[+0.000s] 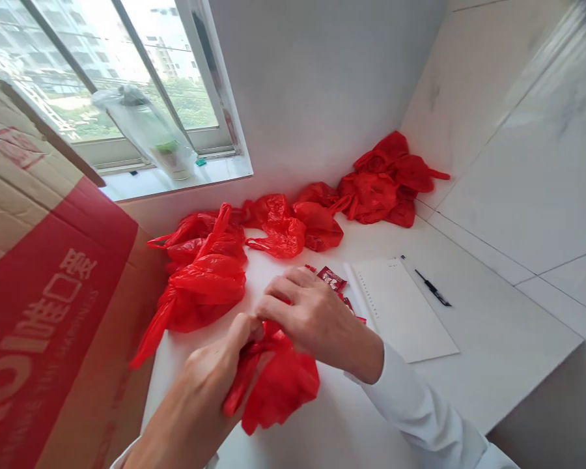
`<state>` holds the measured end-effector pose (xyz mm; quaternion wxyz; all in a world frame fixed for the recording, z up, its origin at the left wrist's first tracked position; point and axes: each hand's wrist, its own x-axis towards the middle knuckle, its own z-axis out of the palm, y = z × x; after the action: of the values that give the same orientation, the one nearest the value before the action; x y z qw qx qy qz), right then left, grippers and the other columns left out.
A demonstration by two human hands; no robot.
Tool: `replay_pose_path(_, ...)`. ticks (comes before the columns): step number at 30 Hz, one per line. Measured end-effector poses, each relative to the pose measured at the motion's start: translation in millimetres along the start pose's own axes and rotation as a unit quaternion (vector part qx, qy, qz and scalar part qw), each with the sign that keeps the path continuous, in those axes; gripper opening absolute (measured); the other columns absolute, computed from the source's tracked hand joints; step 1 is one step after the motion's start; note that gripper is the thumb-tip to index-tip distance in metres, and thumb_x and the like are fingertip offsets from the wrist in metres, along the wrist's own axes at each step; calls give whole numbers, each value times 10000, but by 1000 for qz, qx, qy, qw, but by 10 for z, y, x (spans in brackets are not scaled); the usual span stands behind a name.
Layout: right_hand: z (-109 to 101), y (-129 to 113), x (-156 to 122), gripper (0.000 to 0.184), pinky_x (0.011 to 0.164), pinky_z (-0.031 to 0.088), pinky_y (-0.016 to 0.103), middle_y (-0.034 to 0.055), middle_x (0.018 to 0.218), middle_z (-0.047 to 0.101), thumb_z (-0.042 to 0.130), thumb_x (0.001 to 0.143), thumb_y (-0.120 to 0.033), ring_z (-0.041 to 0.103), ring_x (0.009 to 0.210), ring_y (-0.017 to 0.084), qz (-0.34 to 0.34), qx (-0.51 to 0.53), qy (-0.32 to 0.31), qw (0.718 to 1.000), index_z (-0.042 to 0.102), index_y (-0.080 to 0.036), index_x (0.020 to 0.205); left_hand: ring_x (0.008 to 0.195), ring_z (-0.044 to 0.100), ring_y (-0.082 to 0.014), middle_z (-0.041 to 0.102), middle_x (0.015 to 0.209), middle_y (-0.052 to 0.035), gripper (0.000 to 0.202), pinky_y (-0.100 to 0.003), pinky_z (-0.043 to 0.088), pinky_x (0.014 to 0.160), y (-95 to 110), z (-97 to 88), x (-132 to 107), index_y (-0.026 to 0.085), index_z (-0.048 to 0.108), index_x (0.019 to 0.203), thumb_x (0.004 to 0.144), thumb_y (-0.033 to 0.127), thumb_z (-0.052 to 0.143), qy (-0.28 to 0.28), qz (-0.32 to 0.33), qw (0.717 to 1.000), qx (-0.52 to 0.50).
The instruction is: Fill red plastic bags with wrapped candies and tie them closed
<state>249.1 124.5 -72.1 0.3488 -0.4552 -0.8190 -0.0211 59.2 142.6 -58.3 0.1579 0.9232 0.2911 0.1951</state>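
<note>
My left hand point(209, 378) and my right hand point(312, 319) are both closed on a crumpled red plastic bag point(278, 384) near the front of the white counter point(493, 352). The left hand pinches the bag's top edge, and the right hand's fingers press on it from above. Small red packets point(332, 278) lie just behind my right hand, partly hidden by it. Several more filled red bags point(205, 280) sit in a row along the wall, with another cluster of red bags point(385, 179) in the far corner.
A large cardboard box point(43, 312) with red print stands at the left edge. A white sheet of paper point(400, 309) and a black pen point(433, 288) lie on the right. On the window sill is a clear bag point(151, 133) holding a cup. The counter's edge drops off at the right.
</note>
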Motion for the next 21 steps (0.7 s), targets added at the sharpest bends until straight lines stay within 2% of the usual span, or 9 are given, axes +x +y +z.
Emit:
replay_pose_path(2, -23, 39, -21, 226, 814, 395, 318, 54, 942, 593, 394, 895, -50, 464, 897, 177, 3, 7, -6, 1000, 580, -178, 872, 538, 433, -86, 527, 742, 62, 62, -187, 382, 505, 37, -22, 28, 242, 359, 925, 940, 186, 382, -41, -14, 999, -1)
replay_pose_path(5, -89, 141, -48, 164, 769, 407, 271, 27, 896, 623, 492, 856, -50, 503, 879, 152, 12, 129, -80, 988, 590, -176, 893, 575, 415, -84, 515, 757, 71, 84, -192, 372, 551, 26, -71, 3, 242, 351, 893, 960, 235, 400, -66, -40, 997, -16)
replay_pose_path(8, -151, 245, -58, 24, 694, 407, 236, -7, 785, 633, 610, 859, -181, 529, 743, 113, 29, 234, -140, 962, 618, -171, 880, 585, 436, -80, 508, 747, 71, 153, -189, 356, 548, -15, -116, -54, 236, 343, 838, 958, 269, 432, -43, -44, 998, -4)
replay_pose_path(12, -188, 369, -64, 153, 616, 395, 212, -8, 727, 624, 578, 896, -279, 523, 653, 89, 58, 290, -184, 937, 671, -162, 864, 650, 461, -79, 490, 836, 29, 216, -174, 375, 575, -27, -159, -129, 214, 345, 758, 917, 228, 490, -12, -15, 999, 45)
replay_pose_path(14, -176, 458, -78, 201, 606, 399, 210, 3, 741, 641, 548, 912, -293, 532, 645, 88, 61, 311, -221, 922, 692, -157, 877, 592, 420, -72, 442, 759, 45, 237, -163, 349, 535, 10, -186, -169, 210, 331, 715, 894, 166, 479, -42, -4, 998, 49)
replay_pose_path(16, -138, 561, -103, 231, 596, 400, 211, 16, 750, 658, 547, 909, -315, 546, 650, 94, 73, 328, -252, 908, 705, -147, 884, 528, 373, -65, 395, 688, 65, 241, -164, 304, 489, 68, -217, -215, 208, 332, 691, 861, 115, 476, -94, -9, 995, 43)
replay_pose_path(21, -5, 756, -188, 281, 620, 426, 212, 37, 811, 680, 560, 891, -374, 581, 697, 112, 136, 368, -320, 862, 713, -140, 920, 488, 355, -62, 438, 657, 75, 279, -205, 222, 460, 193, -260, -345, 190, 293, 620, 734, 49, 505, -205, -97, 973, 38)
